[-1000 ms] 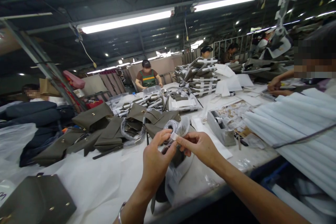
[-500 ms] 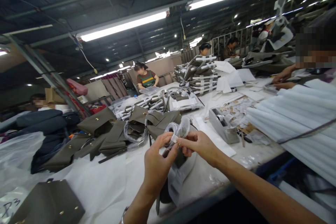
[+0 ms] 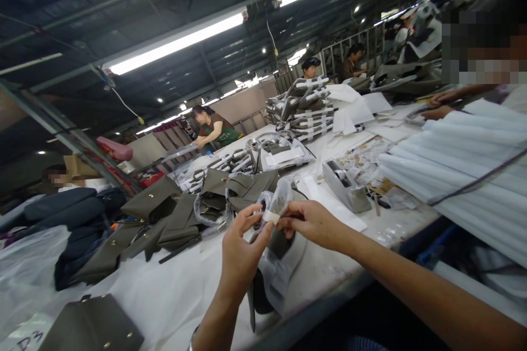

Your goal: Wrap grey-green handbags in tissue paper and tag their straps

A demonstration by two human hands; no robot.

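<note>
Clear plastic wraps one coil above the counter; left hand and right hand pinch its one white band. One tape dispenser stands at two o'clock; olive bags heap at ten.

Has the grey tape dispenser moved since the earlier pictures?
No. Against the table and the white sheet beside it, the grey tape dispenser keeps its place; the view has shifted.
</note>
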